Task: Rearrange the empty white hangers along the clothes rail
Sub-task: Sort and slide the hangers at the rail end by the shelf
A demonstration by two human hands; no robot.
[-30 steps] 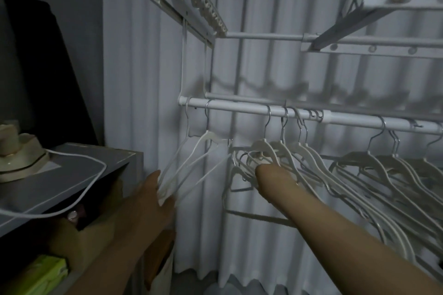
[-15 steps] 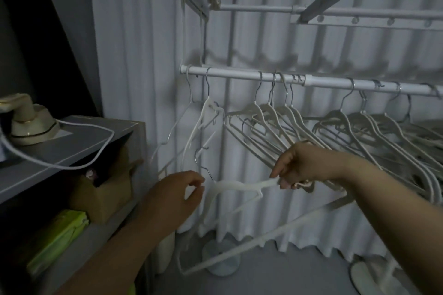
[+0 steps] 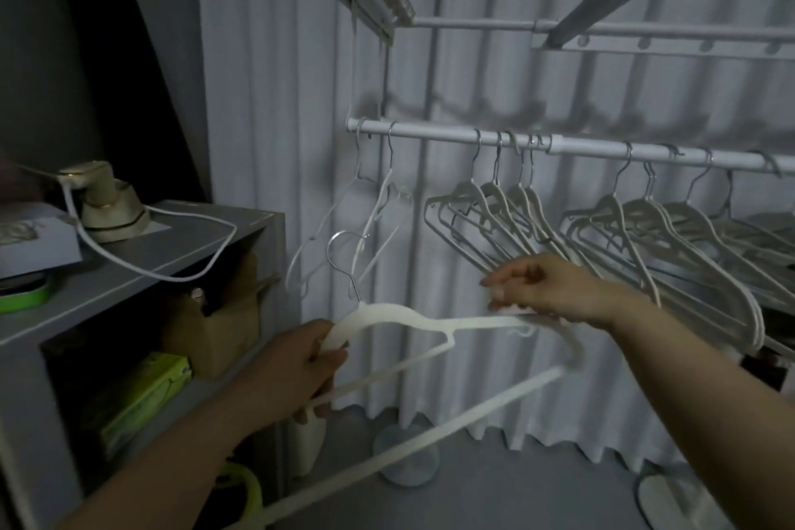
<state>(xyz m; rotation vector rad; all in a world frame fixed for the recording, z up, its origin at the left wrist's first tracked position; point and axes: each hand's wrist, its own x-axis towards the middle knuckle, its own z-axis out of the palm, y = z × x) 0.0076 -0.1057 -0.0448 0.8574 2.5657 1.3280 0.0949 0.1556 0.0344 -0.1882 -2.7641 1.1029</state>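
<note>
Fingers of your left hand (image 3: 297, 370) are curled tight round the left shoulder of one white loose hanger (image 3: 395, 312), just under its metal hook (image 3: 349, 281), which stands up in open air, below the rail (image 3: 430, 136) and touching nothing. Your right hand (image 3: 546, 286) lies over the hanger's long right arm with the fingers nearly straight and pointing left; whether the thumb nips the arm you cannot tell from here. The hanger is tilted, its bottom bar running down towards you. On the rail, a thin pair (image 3: 384, 196) hangs at the left end, then a packed group of four (image 3: 494, 202), then a further bunch (image 3: 671, 219) to the right. At your left, a grey shelf (image 3: 142, 271) carries an iron (image 3: 105, 202) with a white cord (image 3: 172, 278); the print on the green box (image 3: 142, 392) below is too blurred to read.
</note>
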